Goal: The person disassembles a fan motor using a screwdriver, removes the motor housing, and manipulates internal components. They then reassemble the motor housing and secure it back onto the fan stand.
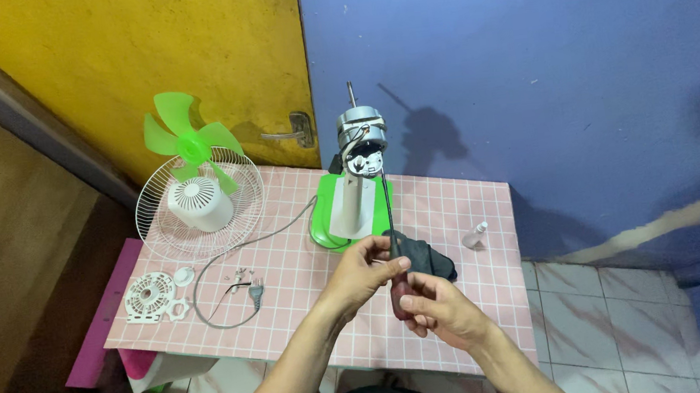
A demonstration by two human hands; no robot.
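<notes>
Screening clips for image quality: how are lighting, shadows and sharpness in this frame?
Head view: light is even, and the fan motor throws a clear shadow onto the blue wall; no glare; the screwdriver and both hands stay sharp; wide-angle lens bends the edges of the pink tiled table.

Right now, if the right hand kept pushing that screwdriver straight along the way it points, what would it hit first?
The right hand aims the screwdriver up at the bare fan motor. Its tip already seems to reach the motor's back, so that comes first, though depth is hard to judge.
</notes>
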